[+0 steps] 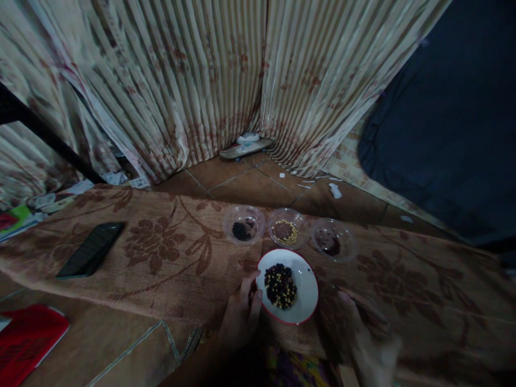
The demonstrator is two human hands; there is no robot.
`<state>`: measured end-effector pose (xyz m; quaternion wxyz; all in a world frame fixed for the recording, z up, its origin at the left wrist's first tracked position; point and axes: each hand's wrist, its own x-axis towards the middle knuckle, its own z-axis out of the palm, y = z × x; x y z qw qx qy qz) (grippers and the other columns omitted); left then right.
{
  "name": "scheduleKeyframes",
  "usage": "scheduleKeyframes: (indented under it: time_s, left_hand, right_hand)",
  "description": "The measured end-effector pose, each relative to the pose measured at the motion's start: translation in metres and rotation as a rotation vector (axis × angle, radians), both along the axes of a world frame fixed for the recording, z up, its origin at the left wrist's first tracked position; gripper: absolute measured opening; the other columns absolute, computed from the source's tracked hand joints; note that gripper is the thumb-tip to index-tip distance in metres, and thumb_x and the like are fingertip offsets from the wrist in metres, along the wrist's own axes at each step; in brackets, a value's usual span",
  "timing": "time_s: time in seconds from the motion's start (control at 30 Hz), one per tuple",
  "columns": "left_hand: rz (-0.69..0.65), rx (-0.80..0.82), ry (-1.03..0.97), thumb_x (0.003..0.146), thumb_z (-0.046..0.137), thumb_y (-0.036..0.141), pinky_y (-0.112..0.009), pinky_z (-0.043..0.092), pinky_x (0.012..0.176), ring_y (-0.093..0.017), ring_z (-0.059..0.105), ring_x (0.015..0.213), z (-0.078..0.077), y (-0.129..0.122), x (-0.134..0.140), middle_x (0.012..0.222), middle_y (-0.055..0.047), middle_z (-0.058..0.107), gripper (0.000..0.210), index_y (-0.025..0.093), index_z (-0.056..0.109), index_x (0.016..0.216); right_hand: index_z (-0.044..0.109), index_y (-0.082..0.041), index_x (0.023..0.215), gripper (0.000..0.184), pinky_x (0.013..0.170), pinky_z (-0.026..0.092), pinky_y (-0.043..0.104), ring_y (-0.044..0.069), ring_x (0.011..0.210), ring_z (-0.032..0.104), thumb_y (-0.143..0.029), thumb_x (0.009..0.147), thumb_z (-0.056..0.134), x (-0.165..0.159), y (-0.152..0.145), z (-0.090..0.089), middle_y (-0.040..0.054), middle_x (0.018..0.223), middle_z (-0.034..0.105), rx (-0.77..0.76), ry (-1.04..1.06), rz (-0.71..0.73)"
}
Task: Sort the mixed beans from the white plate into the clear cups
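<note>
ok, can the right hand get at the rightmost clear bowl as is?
Likely yes: the rightmost clear bowl stands ahead of the right hand, patterned cloth between them, and the white plate sits left of that path. The hand's grip is blurred.

The bowl (308,285) is white with a red rim; its mixed beans (281,286) are speckled near-black and yellow. Around it, three clear, colourless cups: the left cup (258,215) at half past ten shows black beans (241,231), the middle cup (274,216) at twelve yellow beans (291,234), the right cup (346,244) towards two dark maroon beans (332,246). The cloth (226,285) is brown with darker brown flowers — the phone (92,251) at nine black, the curtain (226,91) at twelve cream-and-brown striped with reddish blotches.
</note>
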<state>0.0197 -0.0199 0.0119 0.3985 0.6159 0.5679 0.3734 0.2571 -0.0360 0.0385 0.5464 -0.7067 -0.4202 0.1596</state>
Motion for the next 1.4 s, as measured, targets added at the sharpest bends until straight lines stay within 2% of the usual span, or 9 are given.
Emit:
scheduleKeyframes:
  time_s: [0.07, 0.17, 0.33, 0.5, 0.8, 0.9, 1.07, 1.23, 1.4]
  left_hand:
    - [0.003, 0.007, 0.01, 0.098, 0.039, 0.028, -0.032, 0.053, 0.091, -0.019, 0.068, 0.099, -0.001, 0.0, -0.001, 0.115, -0.008, 0.069, 0.038, 0.019, 0.048, 0.133]
    - [-0.002, 0.014, 0.006, 0.097, 0.04, 0.029, -0.034, 0.053, 0.093, -0.021, 0.067, 0.105, -0.002, 0.001, -0.003, 0.122, -0.01, 0.068, 0.039, 0.019, 0.048, 0.134]
    - [0.023, 0.001, -0.007, 0.097, 0.039, 0.031, -0.035, 0.054, 0.094, -0.022, 0.066, 0.112, -0.004, 0.001, -0.003, 0.125, -0.01, 0.067, 0.041, 0.02, 0.048, 0.135]
    - [0.022, 0.018, 0.005, 0.096, 0.042, 0.031, -0.034, 0.055, 0.092, -0.022, 0.068, 0.107, -0.006, 0.002, -0.003, 0.123, -0.01, 0.068, 0.04, 0.019, 0.051, 0.133]
    - [0.031, -0.046, 0.016, 0.097, 0.038, 0.03, -0.035, 0.054, 0.092, -0.022, 0.066, 0.11, 0.003, 0.0, 0.0, 0.128, -0.01, 0.066, 0.041, 0.019, 0.047, 0.136]
    - [0.048, -0.037, 0.024, 0.097, 0.038, 0.029, -0.034, 0.055, 0.09, -0.022, 0.067, 0.108, 0.002, 0.001, 0.0, 0.126, -0.011, 0.067, 0.04, 0.018, 0.047, 0.135]
    - [0.066, -0.01, 0.033, 0.096, 0.042, 0.03, -0.033, 0.057, 0.084, -0.023, 0.07, 0.102, -0.001, 0.002, -0.001, 0.122, -0.011, 0.069, 0.04, 0.018, 0.05, 0.133]
    - [0.052, -0.006, 0.058, 0.096, 0.039, 0.03, -0.035, 0.056, 0.089, -0.023, 0.068, 0.106, -0.003, 0.003, -0.002, 0.123, -0.011, 0.068, 0.041, 0.017, 0.048, 0.134]
    - [0.054, -0.004, 0.097, 0.096, 0.038, 0.031, -0.036, 0.054, 0.092, -0.023, 0.068, 0.106, -0.005, 0.004, -0.002, 0.124, -0.011, 0.067, 0.042, 0.017, 0.047, 0.134]
  right_hand:
    - [0.073, -0.016, 0.079, 0.033, 0.078, 0.056, 0.043, 0.028, 0.081, 0.07, -0.047, 0.07, 0.076, 0.011, 0.016, 0.011, 0.011, 0.085, 0.075, 0.032, 0.037, -0.144]
    - [0.073, -0.015, 0.078, 0.037, 0.082, 0.054, 0.046, 0.028, 0.083, 0.069, -0.051, 0.07, 0.074, 0.032, 0.044, 0.019, 0.0109, 0.085, 0.074, 0.121, 0.011, -0.239]
    - [0.073, -0.013, 0.078, 0.042, 0.08, 0.054, 0.045, 0.027, 0.081, 0.069, -0.054, 0.071, 0.073, 0.05, 0.063, 0.007, 0.0131, 0.084, 0.074, 0.178, -0.038, -0.203]
    - [0.073, -0.014, 0.081, 0.041, 0.079, 0.054, 0.042, 0.026, 0.081, 0.069, -0.054, 0.071, 0.074, 0.04, 0.037, -0.004, 0.0114, 0.085, 0.074, 0.145, 0.024, -0.214]
    - [0.075, -0.015, 0.08, 0.042, 0.079, 0.056, 0.039, 0.028, 0.083, 0.071, -0.054, 0.065, 0.078, 0.05, -0.009, -0.006, 0.0102, 0.084, 0.076, -0.103, 0.069, -0.238]
    - [0.075, -0.016, 0.075, 0.041, 0.072, 0.057, 0.035, 0.027, 0.078, 0.071, -0.055, 0.063, 0.078, 0.053, -0.026, -0.006, 0.0102, 0.08, 0.075, -0.133, 0.031, -0.177]
    - [0.076, -0.018, 0.078, 0.036, 0.07, 0.057, 0.03, 0.025, 0.084, 0.07, -0.053, 0.072, 0.072, 0.053, -0.053, -0.021, 0.0092, 0.089, 0.075, -0.168, -0.029, -0.011]
    - [0.076, -0.019, 0.08, 0.036, 0.082, 0.056, 0.034, 0.026, 0.092, 0.068, -0.054, 0.074, 0.07, 0.058, -0.06, -0.037, 0.0095, 0.094, 0.074, -0.21, 0.037, -0.024]
    - [0.077, -0.02, 0.078, 0.037, 0.082, 0.056, 0.035, 0.027, 0.092, 0.068, -0.055, 0.07, 0.073, 0.059, -0.056, -0.039, 0.0094, 0.093, 0.074, -0.203, 0.075, -0.05]
